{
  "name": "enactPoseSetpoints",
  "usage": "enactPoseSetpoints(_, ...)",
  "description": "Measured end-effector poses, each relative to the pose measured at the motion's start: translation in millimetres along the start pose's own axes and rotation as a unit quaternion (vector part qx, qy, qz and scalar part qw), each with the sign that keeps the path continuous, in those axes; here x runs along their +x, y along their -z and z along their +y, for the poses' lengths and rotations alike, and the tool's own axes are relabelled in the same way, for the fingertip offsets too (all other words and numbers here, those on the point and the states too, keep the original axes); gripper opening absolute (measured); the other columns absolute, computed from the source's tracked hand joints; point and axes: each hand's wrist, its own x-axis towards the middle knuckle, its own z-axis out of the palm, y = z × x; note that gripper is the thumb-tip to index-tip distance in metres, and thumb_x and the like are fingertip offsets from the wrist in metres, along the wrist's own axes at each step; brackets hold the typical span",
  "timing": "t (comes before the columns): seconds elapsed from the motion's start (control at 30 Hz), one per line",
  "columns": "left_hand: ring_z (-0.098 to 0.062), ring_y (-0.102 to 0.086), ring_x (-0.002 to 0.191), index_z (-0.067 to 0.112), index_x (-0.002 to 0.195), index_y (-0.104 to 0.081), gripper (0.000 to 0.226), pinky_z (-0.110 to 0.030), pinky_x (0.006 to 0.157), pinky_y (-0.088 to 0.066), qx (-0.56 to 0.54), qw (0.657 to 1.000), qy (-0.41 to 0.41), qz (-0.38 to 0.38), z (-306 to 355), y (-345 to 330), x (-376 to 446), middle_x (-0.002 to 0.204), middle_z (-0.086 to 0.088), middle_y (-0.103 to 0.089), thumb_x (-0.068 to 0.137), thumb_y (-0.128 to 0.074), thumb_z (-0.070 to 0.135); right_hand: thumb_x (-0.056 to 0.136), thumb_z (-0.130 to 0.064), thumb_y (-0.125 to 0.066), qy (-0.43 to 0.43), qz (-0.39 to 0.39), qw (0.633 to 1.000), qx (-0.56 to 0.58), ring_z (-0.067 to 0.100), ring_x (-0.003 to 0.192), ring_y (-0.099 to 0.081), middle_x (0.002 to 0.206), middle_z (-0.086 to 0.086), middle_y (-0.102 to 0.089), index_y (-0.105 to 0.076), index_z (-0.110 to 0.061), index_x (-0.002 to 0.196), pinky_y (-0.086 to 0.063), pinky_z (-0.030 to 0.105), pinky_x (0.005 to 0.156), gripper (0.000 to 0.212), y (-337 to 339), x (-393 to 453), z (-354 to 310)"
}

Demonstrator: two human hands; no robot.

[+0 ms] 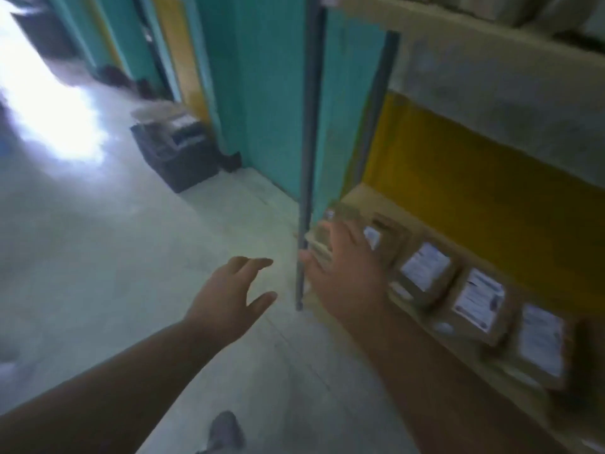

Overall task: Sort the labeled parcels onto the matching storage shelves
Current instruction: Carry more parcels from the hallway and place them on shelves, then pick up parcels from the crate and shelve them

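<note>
Reaching toward the low shelf (366, 194) beside the grey upright post (306, 178): right hand (343, 273) spread flat, fingers straight, laid against the end cardboard parcel (330, 231) nearest that post. Touching or a hair above, hard to say through the motion blur. Left hand (229, 296) loose and released over the concrete floor (98, 257), on the far side of the post from the shelf, holding nothing.

More labelled parcels (425, 273) lined up in a row along the same shelf, running away from the post toward the yellow back panel (491, 178), each showing a white printed label (478, 298) on its upper face. Label text unreadable at this blur.

Judging by the look: small corrugated boxes, stiff-walled, probably light enough for one hand, not slippery, corners likely to crush under a hard squeeze. Best hold likely across two opposite side walls, thumb on one and fingers on the other, leaving the label face clear for reading. Packed close in the row, so little finger room between neighbours; end parcel by the post probably easiest to free first, from its open side.

Black crate (180, 152) with cartons well beyond the post, by the teal wall (268, 93).
</note>
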Motion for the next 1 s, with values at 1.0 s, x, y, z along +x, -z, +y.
enactPoseSetpoints(1.0, -0.02, -0.055, 0.118, 0.028, 0.14, -0.052, 0.057, -0.036, 0.097, -0.048, 0.012, 0.947, 0.291, 0.133, -482.2, 305.2, 278.2, 0.134, 0.002, -0.056, 0.091, -0.063, 0.053, 0.092, -0.046, -0.061, 0.219, -0.177, 0.958, 0.055, 0.015, 0.116, -0.051, 0.131, -0.002, -0.049, -0.047, -0.026, 0.132, -0.047, 0.031, 0.088, 0.047, -336.5, 539.3, -408.9)
